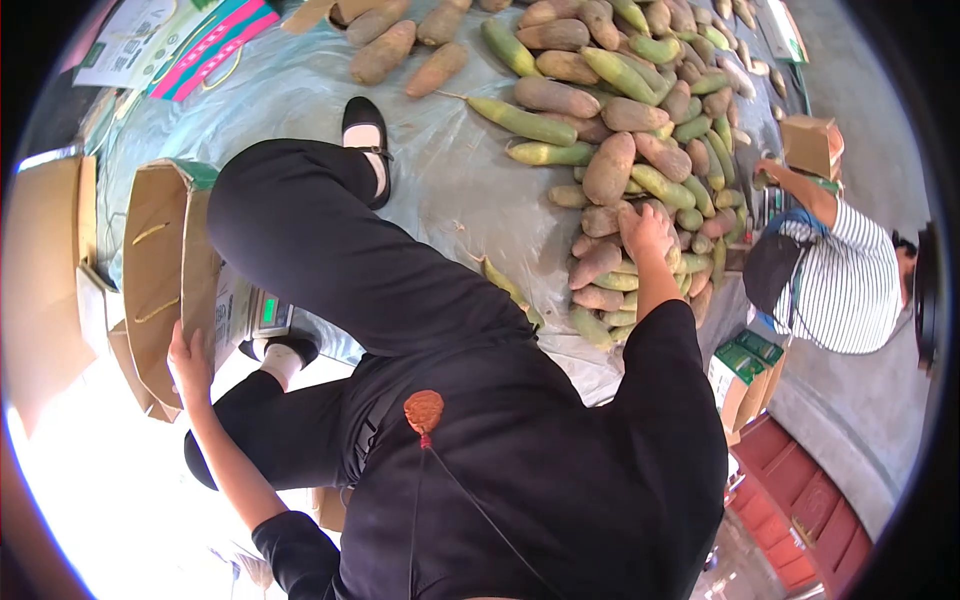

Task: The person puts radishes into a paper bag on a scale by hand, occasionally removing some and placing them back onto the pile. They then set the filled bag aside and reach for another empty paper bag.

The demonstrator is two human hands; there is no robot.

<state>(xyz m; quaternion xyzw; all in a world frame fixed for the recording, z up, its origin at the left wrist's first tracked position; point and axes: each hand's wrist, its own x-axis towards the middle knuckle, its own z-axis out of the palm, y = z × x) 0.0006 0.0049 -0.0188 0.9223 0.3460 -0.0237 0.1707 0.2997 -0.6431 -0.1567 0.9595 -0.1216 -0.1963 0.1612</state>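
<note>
A large heap of radishes [608, 168], some green and some reddish brown, lies on a plastic sheet at the upper right. My right hand [648, 235] reaches onto the heap, its fingers bent around the end of a reddish radish [628, 222]. At the left, my left hand [190, 362] is beside the edge of an open cardboard box [150, 285] with cord handles, fingers extended. That box sits by a scale [270, 312] with a lit green display.
A person [845, 270] in a striped top works at another scale [768, 208] on the right, near a small carton [812, 145]. Green-topped boxes [740, 365] stand below. Printed bags [215, 45] lie upper left. My bent legs separate box and heap.
</note>
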